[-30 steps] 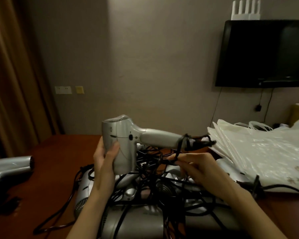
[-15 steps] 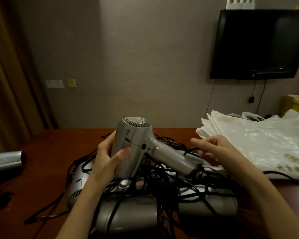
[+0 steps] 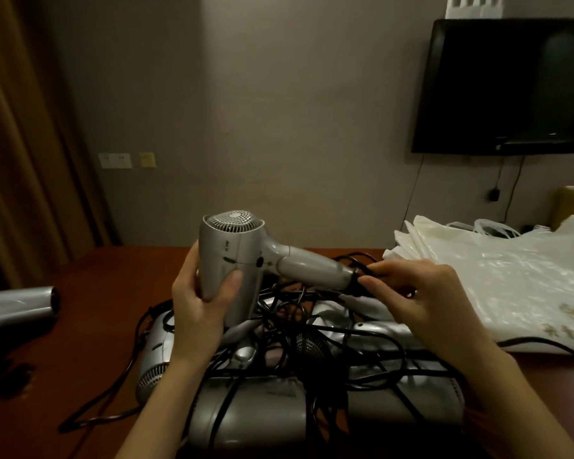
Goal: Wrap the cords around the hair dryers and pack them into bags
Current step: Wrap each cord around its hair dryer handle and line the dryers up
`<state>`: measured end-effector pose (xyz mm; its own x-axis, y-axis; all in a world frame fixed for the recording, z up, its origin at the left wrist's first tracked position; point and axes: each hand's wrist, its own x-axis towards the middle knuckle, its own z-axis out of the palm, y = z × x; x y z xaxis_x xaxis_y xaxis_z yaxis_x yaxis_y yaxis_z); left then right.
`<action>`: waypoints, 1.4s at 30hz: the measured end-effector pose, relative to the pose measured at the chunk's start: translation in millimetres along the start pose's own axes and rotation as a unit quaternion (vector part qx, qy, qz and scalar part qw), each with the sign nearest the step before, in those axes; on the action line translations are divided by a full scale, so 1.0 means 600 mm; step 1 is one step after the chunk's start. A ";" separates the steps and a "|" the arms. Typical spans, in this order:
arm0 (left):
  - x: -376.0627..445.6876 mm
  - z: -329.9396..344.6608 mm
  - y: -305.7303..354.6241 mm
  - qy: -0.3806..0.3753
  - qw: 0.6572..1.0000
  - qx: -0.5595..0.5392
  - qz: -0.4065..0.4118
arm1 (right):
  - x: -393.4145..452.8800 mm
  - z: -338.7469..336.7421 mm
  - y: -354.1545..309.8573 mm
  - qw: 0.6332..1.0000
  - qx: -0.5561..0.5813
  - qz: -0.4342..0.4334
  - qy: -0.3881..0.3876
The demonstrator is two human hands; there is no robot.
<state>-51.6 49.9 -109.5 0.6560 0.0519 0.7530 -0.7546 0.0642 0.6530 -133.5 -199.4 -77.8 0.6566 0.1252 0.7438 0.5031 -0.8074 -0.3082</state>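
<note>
Wrapping is only at its start, judged from how things lie: the cord point(image 3: 362, 265) makes no more than a few turns at the end of the handle of the held hair dryer point(image 3: 242, 260), and most of its length seems to run down into the tangle below. No dryer is seen inside a bag. The bags point(image 3: 497, 276) lie flat in a pile to the right of the held dryer, on the surface point(image 3: 90, 293).

Below the held dryer, a heap of other dryers point(image 3: 246, 412) waits with black cords crossing over them. 1 more dryer point(image 3: 17, 309) lies well apart, far to the left of the held one. So almost all of the work is left.

The left hand point(image 3: 196, 303) grips the barrel of the held dryer, thumb on the side facing the camera, with the grille pointing up. The right hand point(image 3: 411, 293) is at the handle's end, just right of the barrel, and pinches the cord between curled fingers where it meets the handle.
</note>
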 end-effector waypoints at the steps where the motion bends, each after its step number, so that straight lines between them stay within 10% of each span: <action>1: 0.000 -0.001 -0.001 0.015 1.000 -0.007 -0.006 | -0.001 -0.001 -0.002 1.000 0.019 0.004 0.014; 9: 0.005 -0.007 -0.009 0.101 0.994 -0.024 -0.045 | -0.007 0.033 -0.013 0.998 0.015 -0.057 0.012; 24: 0.005 -0.004 -0.008 0.133 0.986 -0.068 -0.072 | 0.034 0.093 -0.026 0.953 0.250 0.112 -0.132; 33: 0.006 -0.010 -0.012 -0.040 0.982 -0.087 -0.164 | 0.023 0.069 0.048 0.882 0.167 0.381 -0.220; 42: 0.004 -0.015 -0.010 -0.082 0.986 -0.065 -0.128 | 0.045 0.023 0.012 0.918 0.279 0.263 -0.103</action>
<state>-45.1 58.6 -112.3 0.8050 -0.1445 0.5754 -0.5499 0.1823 0.8151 -104.5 -193.8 -67.9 0.9546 -0.0444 0.2945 0.2577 -0.3730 -0.8913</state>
